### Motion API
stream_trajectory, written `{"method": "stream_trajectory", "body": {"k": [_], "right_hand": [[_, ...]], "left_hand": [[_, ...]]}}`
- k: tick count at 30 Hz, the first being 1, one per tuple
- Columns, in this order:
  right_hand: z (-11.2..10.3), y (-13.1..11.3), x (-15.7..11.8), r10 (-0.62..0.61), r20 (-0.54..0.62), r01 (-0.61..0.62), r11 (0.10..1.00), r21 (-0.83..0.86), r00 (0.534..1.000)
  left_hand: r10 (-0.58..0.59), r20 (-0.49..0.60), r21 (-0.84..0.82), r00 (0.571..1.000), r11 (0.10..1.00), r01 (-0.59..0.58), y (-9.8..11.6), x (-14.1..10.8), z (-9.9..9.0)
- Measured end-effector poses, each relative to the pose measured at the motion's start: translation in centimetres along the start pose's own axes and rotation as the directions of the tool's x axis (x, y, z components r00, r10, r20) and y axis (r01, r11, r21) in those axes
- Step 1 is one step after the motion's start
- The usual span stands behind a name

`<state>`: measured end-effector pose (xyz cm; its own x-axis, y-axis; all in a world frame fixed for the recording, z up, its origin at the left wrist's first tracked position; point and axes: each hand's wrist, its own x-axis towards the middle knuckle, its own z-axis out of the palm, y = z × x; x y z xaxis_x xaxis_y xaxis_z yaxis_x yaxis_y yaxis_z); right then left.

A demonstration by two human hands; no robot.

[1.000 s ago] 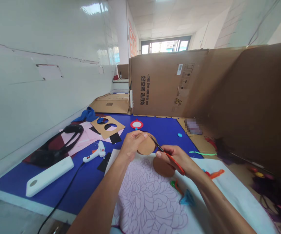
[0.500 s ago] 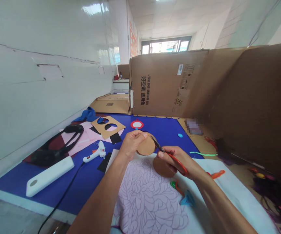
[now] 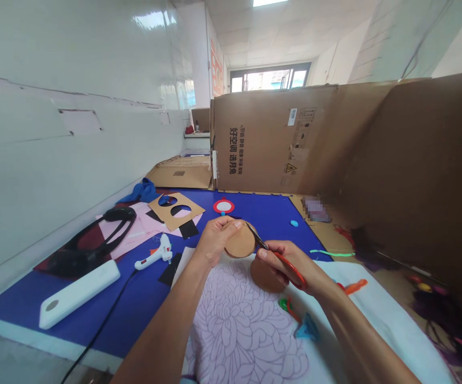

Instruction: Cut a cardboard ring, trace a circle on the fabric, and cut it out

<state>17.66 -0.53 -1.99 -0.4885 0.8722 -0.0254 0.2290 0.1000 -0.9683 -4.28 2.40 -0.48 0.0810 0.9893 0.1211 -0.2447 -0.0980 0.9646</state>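
Note:
My left hand [image 3: 220,234] pinches the upper left edge of a round cardboard disc [image 3: 240,241]. My right hand [image 3: 285,260] is closed on red-handled scissors [image 3: 293,271], whose dark blades lie at the disc's upper right edge. A second brown disc [image 3: 266,277] sits beneath the right hand's fingers; whether they grip it is unclear. Below both hands spreads a cloth with a flower line drawing [image 3: 243,330]. Close to the right wrist are a blue clip-like piece [image 3: 307,327] and a small green piece [image 3: 284,304].
On the blue tabletop [image 3: 271,208] lie a glue gun [image 3: 154,253], a white device [image 3: 79,293], a black strapped object [image 3: 95,242] and a cardboard sheet with round holes [image 3: 191,220]. Beyond them is a red-rimmed round piece [image 3: 223,206]. A tall cardboard wall [image 3: 271,144] stands behind.
The view has shifted slightly. Both hands keep their holds, and the scissor blades still sit at the disc's edge, looking nearly closed now.

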Motion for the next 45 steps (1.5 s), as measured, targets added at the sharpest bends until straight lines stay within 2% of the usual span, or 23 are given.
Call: {"method": "stream_trajectory", "body": {"k": [11, 17, 30, 45], "right_hand": [[0.3, 0.3, 0.5, 0.011, -0.035, -0.011, 1.0, 0.021, 0.999], [0.2, -0.2, 0.4, -0.002, -0.058, 0.0, 1.0, -0.031, 0.998], [0.3, -1.1, 0.2, 0.022, -0.062, -0.024, 0.999, -0.029, 0.998], [-0.1, 0.1, 0.7, -0.005, -0.076, 0.001, 0.999, -0.05, 0.997]], "left_hand": [[-0.009, -0.006, -0.028, 1.0, 1.0, 0.009, -0.3, -0.1, 0.1], [-0.029, -0.017, -0.048, 0.999, 0.998, 0.028, -0.5, -0.1, 0.3], [-0.035, -0.017, -0.044, 0.999, 0.998, 0.035, -0.5, 0.0, 0.2], [-0.013, 0.01, 0.0, 1.0, 1.0, 0.013, -0.3, 0.0, -0.1]]}}
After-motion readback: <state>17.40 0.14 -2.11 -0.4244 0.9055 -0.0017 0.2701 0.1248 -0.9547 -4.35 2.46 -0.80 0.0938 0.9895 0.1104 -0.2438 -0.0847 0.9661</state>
